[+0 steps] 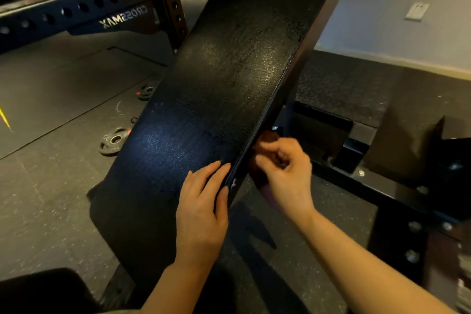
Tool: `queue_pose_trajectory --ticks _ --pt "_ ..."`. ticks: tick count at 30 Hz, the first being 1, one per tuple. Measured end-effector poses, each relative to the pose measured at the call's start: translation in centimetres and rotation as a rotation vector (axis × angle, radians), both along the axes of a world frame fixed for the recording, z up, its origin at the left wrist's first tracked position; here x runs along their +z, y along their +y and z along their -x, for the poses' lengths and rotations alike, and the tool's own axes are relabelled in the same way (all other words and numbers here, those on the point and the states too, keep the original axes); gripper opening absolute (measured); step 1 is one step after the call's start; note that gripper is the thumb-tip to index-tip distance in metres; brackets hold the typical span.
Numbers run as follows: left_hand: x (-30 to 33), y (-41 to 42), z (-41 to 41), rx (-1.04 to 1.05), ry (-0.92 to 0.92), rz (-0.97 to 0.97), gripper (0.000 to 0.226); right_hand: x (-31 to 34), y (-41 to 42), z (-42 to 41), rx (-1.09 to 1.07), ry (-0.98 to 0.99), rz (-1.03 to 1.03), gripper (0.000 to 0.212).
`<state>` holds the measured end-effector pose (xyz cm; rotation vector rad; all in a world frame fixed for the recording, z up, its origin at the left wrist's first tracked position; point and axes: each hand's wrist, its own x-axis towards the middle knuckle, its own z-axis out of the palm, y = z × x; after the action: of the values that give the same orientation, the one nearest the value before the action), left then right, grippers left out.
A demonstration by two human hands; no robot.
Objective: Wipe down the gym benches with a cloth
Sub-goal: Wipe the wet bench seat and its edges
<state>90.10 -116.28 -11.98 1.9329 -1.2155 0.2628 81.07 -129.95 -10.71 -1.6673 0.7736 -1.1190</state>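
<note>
On the rubber gym floor [51, 199], your left hand [201, 211] lies flat steadying the bench pad [216, 79] while your right hand [285, 168], fingers curled, pinches the dark cloth [260, 171] against its right edge.

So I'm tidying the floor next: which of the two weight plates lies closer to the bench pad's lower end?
The larger plate left of the bench pad, nearer the camera; the smaller plate lies farther up the floor.

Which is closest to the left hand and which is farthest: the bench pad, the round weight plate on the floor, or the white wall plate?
1. Bench pad: the left hand rests on it.
2. Weight plate: on the floor, to the hand's left.
3. Wall plate: far off, upper right on the wall.
</note>
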Motion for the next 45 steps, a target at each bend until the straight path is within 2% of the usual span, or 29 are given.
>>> queue_pose_trajectory --ticks 2,4,7,10,14,17,19,22,24,26,30,33,38,39,43,45 --pt "0.0 0.0 0.1 0.001 0.006 -0.008 0.041 -0.2 -0.4 0.8 0.049 0.087 -0.021 0.033" --pt "0.0 0.0 0.0 0.002 0.005 -0.015 0.04 0.3 -1.6 1.1 -0.008 -0.043 -0.129 0.045" --pt "0.1 0.0 -0.1 -0.005 0.002 -0.008 0.039 1.2 -2.8 -0.2 -0.079 -0.162 -0.16 0.035" --pt "0.1 -0.1 -0.2 -0.008 0.0 0.014 0.039 0.1 -0.9 -1.0 0.027 -0.111 -0.149 0.027" --pt "0.0 -0.2 -0.2 -0.009 -0.003 0.018 0.039 -0.4 0.5 0.6 0.147 0.023 -0.079 0.034" --pt "0.0 -0.2 -0.2 -0.006 0.003 0.007 0.039 1.5 -1.0 0.1 0.017 -0.191 -0.136 0.045" --pt "0.0 -0.1 -0.2 -0.001 -0.001 -0.008 0.04 2.5 -1.1 -0.7 0.005 -0.24 -0.137 0.042" --pt "0.1 -0.1 -0.3 -0.006 0.001 -0.012 0.04 1.2 0.2 -0.4 0.079 -0.123 -0.093 0.039" --pt "0.1 0.0 -0.4 -0.016 0.008 -0.016 0.04 -0.4 0.7 0.6 0.157 0.0 -0.108 0.043" --pt "0.1 0.3 -0.4 -0.026 0.017 -0.03 0.042 -1.1 0.2 1.3 0.146 0.058 -0.095 0.048" --pt "-0.1 0.7 -0.4 0.002 0.041 -0.044 0.045 0.6 -1.8 0.4 -0.031 -0.079 -0.049 0.043" --pt "-0.2 1.0 -0.6 0.014 0.044 -0.043 0.044 0.7 -1.0 -0.7 -0.07 -0.069 0.009 0.039" --pt "-0.1 1.1 -0.6 0.054 0.059 -0.001 0.039 -3.7 4.5 1.4 0.205 0.128 0.072 0.055" --pt "-0.1 1.2 -0.6 0.061 0.069 -0.003 0.039 -3.9 4.9 1.8 0.204 0.134 0.067 0.056" --pt "-0.4 2.0 -0.7 0.058 0.084 -0.011 0.037 -1.3 3.7 1.1 -0.061 -0.078 -0.072 0.041" --pt "-0.5 2.4 -1.0 0.058 0.086 -0.021 0.037 -0.3 4.6 -0.1 -0.076 -0.101 -0.041 0.034"
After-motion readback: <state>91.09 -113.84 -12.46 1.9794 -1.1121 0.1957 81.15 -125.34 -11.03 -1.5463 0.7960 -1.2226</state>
